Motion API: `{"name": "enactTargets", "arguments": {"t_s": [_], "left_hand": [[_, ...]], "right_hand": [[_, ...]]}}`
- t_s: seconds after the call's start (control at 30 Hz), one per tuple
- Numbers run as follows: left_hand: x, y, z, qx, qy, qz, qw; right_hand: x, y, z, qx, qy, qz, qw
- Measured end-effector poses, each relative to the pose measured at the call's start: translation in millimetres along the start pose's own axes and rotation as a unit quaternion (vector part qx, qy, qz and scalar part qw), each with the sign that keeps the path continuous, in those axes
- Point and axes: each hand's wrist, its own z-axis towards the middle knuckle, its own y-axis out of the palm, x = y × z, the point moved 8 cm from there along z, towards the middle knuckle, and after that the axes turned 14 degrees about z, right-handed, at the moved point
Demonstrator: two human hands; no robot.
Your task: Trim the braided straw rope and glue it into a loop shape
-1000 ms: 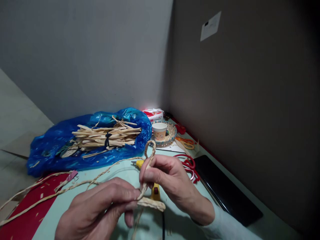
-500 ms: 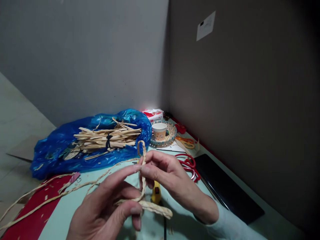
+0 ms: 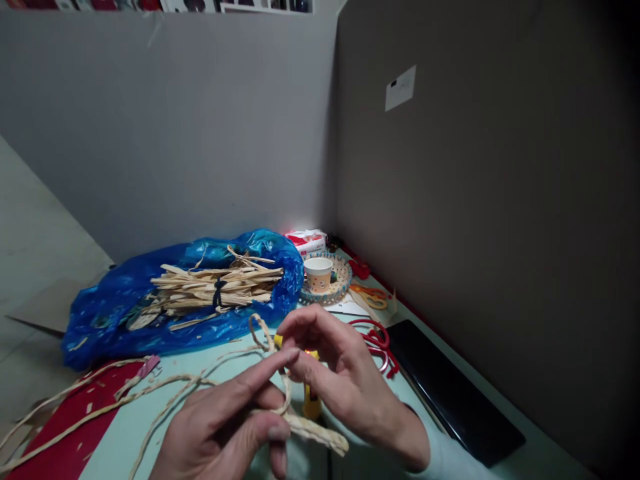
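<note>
Between my two hands is a pale braided straw cord (image 3: 320,435), bent into a small loop at its top. My left hand (image 3: 225,420) grips the thick crossing part between thumb and fingers, and its forefinger reaches up along the cord. My right hand (image 3: 345,380) pinches the upright strand just below the loop; its fingertips meet the left forefinger and hide part of the strand. From the left side, long lengths of cord trail over the table. Just behind the hands lies a yellow tool (image 3: 312,400), partly covered, perhaps a box cutter.
At the back left a blue plastic bag (image 3: 110,307) carries a tied bundle of dry straw strips (image 3: 240,283). A paper cup (image 3: 319,275) stands in a woven tray (image 3: 343,283). Red-handled scissors (image 3: 380,333), orange scissors (image 3: 373,293) and a black flat object (image 3: 450,393) lie on the right.
The view has tilted up slightly, so things sit lower. The cord's loop has tipped to the left and my fingertips have closed in around the strand. Both hands keep their hold.
</note>
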Motion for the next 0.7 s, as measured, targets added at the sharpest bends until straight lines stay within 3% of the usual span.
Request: {"name": "enactTargets", "arguments": {"t_s": [0.13,0.37,0.43,0.53,0.63,0.7], "left_hand": [[-1,-4.3,1,-0.007,-0.002,-0.007,1.0],[-1,-6.5,3,0.027,0.018,0.034,0.999],[4,-7.4,3,0.034,0.055,0.073,0.995],[8,-3.8,5,0.013,0.083,0.108,0.991],[2,-0.8,7,0.0,0.036,0.091,0.995],[-4,-1.1,7,0.006,0.004,0.088,0.996]], "right_hand": [[-14,4,1,-0.018,-0.059,-0.051,0.997],[-31,-1,-4,0.051,-0.174,-0.157,0.971],[-27,-4,-3,0.07,-0.15,-0.137,0.977],[-11,-10,0,0.094,-0.06,-0.044,0.993],[1,-13,2,0.107,-0.013,0.025,0.994],[2,-19,4,0.126,-0.016,0.016,0.992]]}}
